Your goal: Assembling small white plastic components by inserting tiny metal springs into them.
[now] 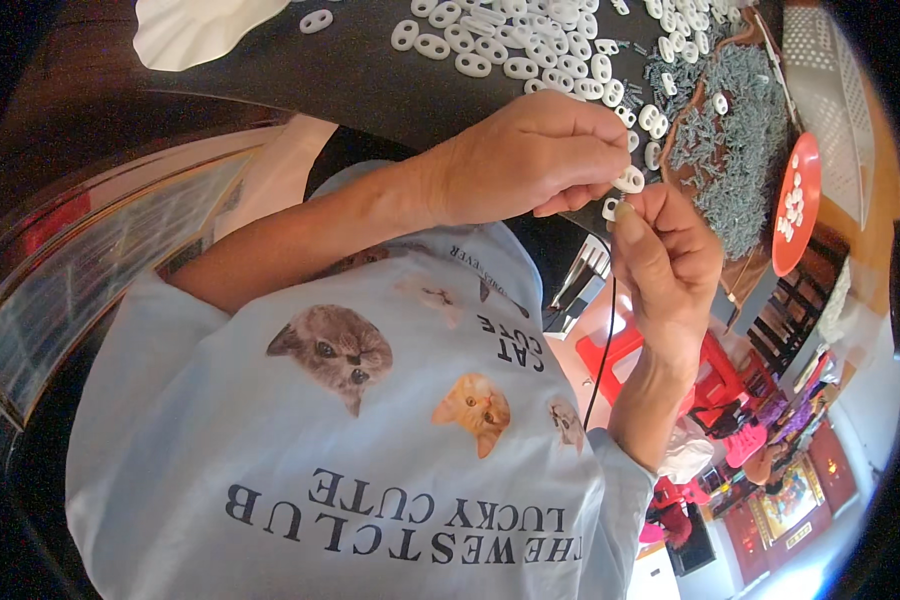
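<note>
My left hand (545, 160) pinches a small white oval piece with two holes (629, 180) between thumb and fingertips. Just below it, my right hand (670, 255) has thumb and forefinger closed on a thin grey screw, whose tip meets the underside of the piece. Most of the screw is hidden by the fingers. Another white piece (610, 210) shows beside the right thumb. Beyond my hands, many matching white two-holed pieces (520, 68) lie heaped on the dark table (300, 85).
A large pile of grey screws (735, 150) lies to the right of the white pieces. Farther right is a red dish (800, 165) with small white parts in it. A black cable (601, 365) hangs below my hands. A cream scalloped dish (185, 35) sits at the far left.
</note>
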Demonstrator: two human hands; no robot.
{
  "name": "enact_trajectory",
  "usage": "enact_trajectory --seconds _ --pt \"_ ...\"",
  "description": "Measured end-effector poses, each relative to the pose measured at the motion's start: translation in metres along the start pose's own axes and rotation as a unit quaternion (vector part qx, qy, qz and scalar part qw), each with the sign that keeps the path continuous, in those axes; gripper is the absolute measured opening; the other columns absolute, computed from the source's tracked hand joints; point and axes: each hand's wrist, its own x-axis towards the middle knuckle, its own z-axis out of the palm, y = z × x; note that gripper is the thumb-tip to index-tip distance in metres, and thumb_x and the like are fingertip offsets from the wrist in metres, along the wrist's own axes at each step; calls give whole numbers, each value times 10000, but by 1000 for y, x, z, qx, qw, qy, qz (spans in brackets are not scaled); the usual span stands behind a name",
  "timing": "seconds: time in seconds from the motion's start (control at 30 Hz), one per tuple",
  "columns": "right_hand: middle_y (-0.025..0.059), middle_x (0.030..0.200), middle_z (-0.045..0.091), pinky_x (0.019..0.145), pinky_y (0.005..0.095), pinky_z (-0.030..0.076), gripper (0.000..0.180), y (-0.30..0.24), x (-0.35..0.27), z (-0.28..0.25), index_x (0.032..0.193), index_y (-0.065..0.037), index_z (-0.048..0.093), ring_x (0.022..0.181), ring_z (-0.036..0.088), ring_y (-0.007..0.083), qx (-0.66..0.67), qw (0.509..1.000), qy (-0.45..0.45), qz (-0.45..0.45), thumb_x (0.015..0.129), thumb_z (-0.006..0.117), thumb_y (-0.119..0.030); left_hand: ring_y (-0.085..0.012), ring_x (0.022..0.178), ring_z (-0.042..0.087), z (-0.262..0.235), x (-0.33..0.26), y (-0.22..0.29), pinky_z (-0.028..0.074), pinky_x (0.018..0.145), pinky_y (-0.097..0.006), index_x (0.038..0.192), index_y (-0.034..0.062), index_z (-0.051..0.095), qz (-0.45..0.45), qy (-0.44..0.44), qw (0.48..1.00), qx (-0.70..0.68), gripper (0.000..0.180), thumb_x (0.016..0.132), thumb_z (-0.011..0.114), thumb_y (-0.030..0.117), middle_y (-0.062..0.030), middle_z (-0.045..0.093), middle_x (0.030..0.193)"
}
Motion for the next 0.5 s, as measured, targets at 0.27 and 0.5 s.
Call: enact_trajectory --seconds 0.27,0.5 --pt "-55 753 496 572 163 310 84 2 1 -1 881 17 559 672 391 15 9 1000 -2 0 903 558 -64 -36 483 360 0 1 -5 261 428 -205 740 53 491 16 -6 1000 -26 251 918 460 228 30 421 570" --pt "-57 772 512 569 158 307 95 4 2 1 924 16 568 670 384 8 31 999 -3 -8 913 557 -78 -31 511 359 -1 -1 -8 266 447 -198 774 50 507 30 -11 999 26 273 925 471 274 38 423 592"
